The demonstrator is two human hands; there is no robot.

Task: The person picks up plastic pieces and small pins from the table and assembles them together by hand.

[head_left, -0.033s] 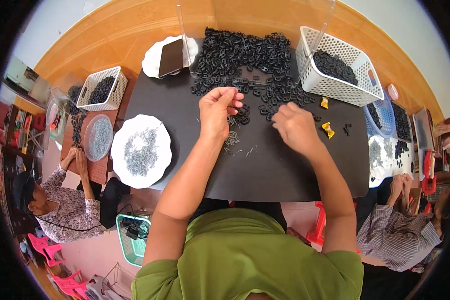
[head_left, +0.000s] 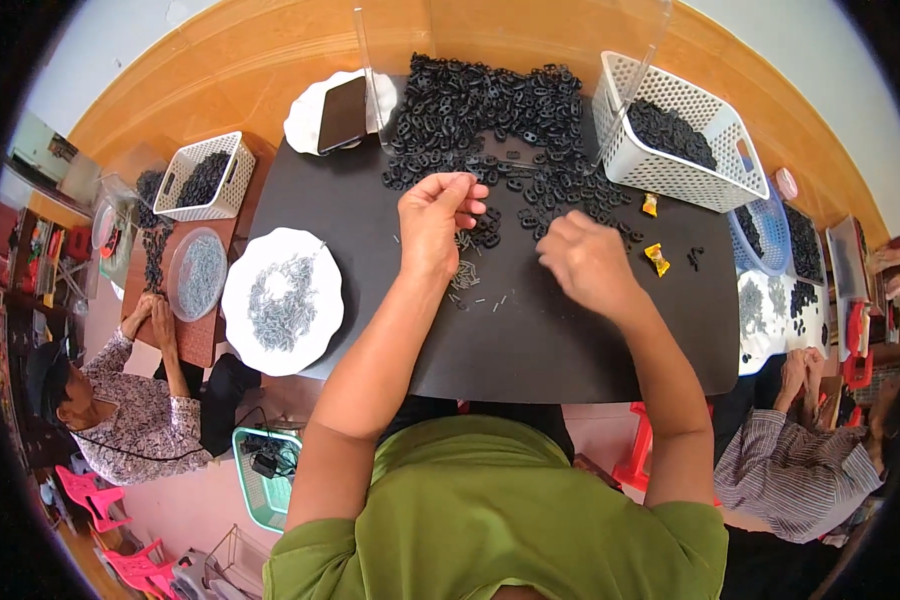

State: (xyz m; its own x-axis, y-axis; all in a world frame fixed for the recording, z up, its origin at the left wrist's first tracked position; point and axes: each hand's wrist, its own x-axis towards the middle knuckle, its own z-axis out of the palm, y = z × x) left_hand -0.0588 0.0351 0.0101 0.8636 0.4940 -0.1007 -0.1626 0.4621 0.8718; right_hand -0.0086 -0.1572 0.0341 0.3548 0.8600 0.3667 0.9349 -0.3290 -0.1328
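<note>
The left hand (head_left: 438, 222) is pinching a small black ring by the pile (head_left: 490, 110) — the right hand (head_left: 588, 262) is curling loosely beside it; most rings are waiting — the basket (head_left: 715, 180) behind is partly filled.

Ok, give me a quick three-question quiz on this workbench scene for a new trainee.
1. True or false: the white plate of small metal pins lies on the side of the person's left hand.
2. What fills the white basket at the far right of the black mat? A) black rings B) metal pins C) yellow wrappers
3. What flat dark thing lies on the white dish at the far left of the mat?

Key: 1 true; 2 A; 3 a phone.
</note>
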